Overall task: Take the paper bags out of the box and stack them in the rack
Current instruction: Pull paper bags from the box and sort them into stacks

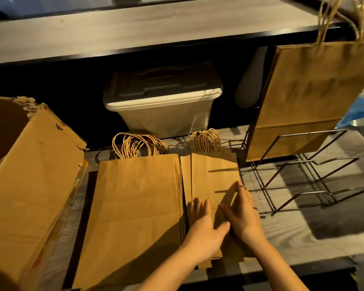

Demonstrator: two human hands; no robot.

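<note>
- Head view: we're squaring the narrow bag stack (214, 181), lying flat on the table (292, 238) just left of the wire rack (307, 164).
- Left hand (202, 225) rests flat on top, fingers straight; right hand (244, 215) stands edge-on against the stack's right side, fingers straight, pinching nothing.
- Next, we reckon: fingers under, tip upright, slide into a free slot.
- Smooth brown kraft paper, folded flat, twisted-paper handles (206, 141); thin black wire dividers. Slippery sheets may fan.

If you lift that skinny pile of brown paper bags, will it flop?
Probably, a bit: the skinny pile of flat brown paper bags is thin folded paper. Its loose layers, already uneven at the near end, might slide apart when lifted.
</note>
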